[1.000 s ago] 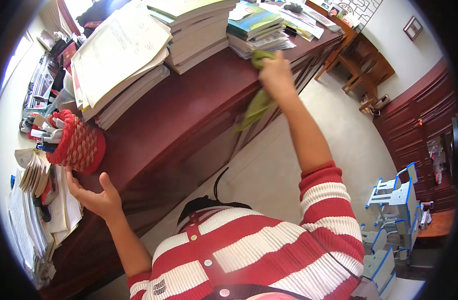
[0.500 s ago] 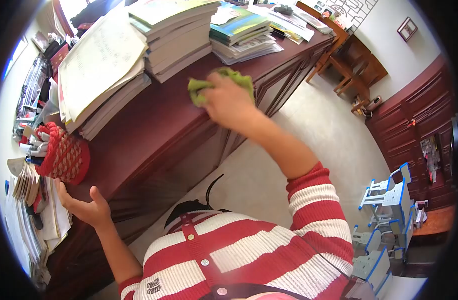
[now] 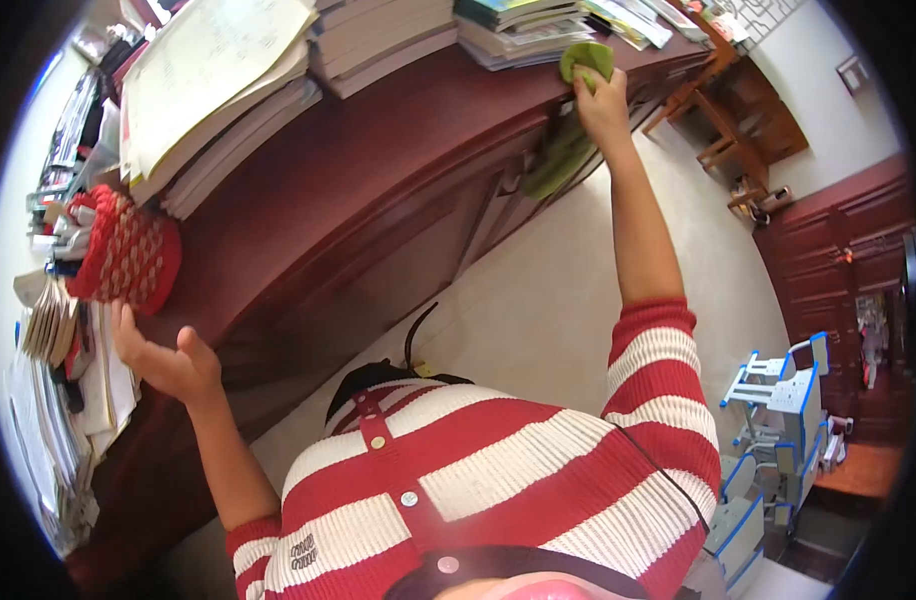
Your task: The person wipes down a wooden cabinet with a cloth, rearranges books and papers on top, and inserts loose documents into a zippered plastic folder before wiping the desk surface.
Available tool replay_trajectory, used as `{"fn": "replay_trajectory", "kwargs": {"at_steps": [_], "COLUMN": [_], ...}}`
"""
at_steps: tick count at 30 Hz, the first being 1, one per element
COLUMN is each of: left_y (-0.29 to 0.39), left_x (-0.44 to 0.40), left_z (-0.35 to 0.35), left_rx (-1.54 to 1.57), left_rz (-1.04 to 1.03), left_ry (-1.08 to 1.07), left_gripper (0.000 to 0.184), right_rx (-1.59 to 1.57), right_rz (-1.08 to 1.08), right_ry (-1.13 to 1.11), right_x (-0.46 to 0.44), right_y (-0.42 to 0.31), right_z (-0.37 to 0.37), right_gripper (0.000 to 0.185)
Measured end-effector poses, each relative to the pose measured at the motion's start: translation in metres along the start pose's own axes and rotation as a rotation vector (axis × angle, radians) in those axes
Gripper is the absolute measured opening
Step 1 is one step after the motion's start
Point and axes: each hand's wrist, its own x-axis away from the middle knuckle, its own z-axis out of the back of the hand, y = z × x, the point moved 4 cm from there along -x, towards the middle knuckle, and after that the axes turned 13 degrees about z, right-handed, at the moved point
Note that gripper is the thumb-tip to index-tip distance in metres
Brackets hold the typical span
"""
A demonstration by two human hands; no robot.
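Across the upper left of the frame ran a dark reddish-brown wooden desktop (image 3: 278,190). Toward the upper right, my right hand (image 3: 602,108) pinched a green cloth (image 3: 588,62) at its edge, part hanging below. My left hand (image 3: 168,362), middle left, had thumb and fingers spread, just beside a red-and-beige woven basket (image 3: 133,250) of pens. Thick stacked books (image 3: 386,45) stood top centre.

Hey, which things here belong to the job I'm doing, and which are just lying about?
In use:
green cloth, gripped in your right hand
dark red desktop, cloth at its edge

Just lying about:
red woven holder, near your open left hand
stacked books
paper pile
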Motion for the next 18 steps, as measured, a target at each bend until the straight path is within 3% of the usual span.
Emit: {"fn": "replay_trajectory", "kwargs": {"at_steps": [2,7,10,11,14,17,18], "left_y": [0.001,-0.006,-0.008,-0.011,-0.014,-0.013,-0.017], "left_x": [0.001,0.004,0.007,0.008,0.012,0.031,0.044], "left_z": [0.003,0.009,0.01,0.011,0.02,0.057,0.073], "left_rx": [-0.018,0.181,0.356,0.408,0.478,0.456,0.456], "left_rz": [-0.018,-0.014,-0.026,-0.042,0.012,-0.023,-0.038], "left_ry": [-0.001,0.06,0.081,0.068,0.005,-0.036,-0.043], "left_gripper": [0.068,0.067,0.066,0.066,0.067,0.067,0.067], "right_rx": [-0.192,-0.154,-0.331,-0.421,-0.585,-0.569,-0.582], "right_rz": [0.097,0.292,0.547,0.588,0.855,1.001,0.91], "right_ry": [0.03,0.156,0.212,0.117,0.108,0.17,0.234], "right_x": [0.018,0.069,0.094,0.104,0.129,0.127,0.128], "right_y": [-0.079,-0.19,-0.287,-0.331,-0.441,-0.452,-0.437], "right_z": [0.007,-0.005,-0.028,-0.032,-0.054,-0.051,-0.052], "right_gripper": [0.025,0.023,0.027,0.027,0.021,0.022,0.021]}}
